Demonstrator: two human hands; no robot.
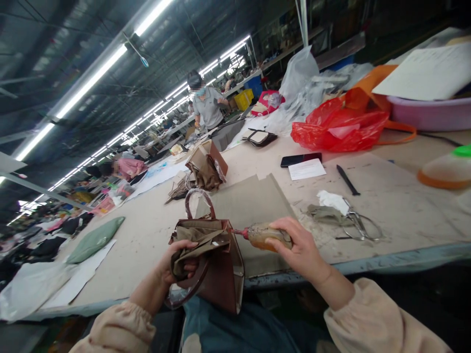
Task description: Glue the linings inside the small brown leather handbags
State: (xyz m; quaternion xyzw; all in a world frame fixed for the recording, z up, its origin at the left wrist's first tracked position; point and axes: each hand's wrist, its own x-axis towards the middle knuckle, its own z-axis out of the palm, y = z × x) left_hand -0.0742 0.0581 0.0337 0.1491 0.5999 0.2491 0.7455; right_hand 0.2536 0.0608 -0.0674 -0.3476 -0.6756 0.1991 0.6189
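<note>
A brown handbag (221, 279) rests at the table's front edge, above my lap, its handles wrapped in clear film. My left hand (180, 262) is closed on the bag's olive-brown lining (204, 235), which is pulled up out of the opening. In my right hand (294, 240) is a glue bottle (263, 236), amber and smeared, held sideways. Its red nozzle points left and reaches the bag's top edge beside the lining; whether it touches cannot be made out. Beneath the bag and bottle lies a flat olive sheet (253, 201).
Behind the bag stands another unfinished bag (208, 166). To the right lie scissors (360, 225), a black pen (348, 180), a phone (300, 160), a white paper slip (307, 169) and a red plastic bag (338, 125). A green packet (96, 240) lies left. A co-worker (209, 105) stands farther back.
</note>
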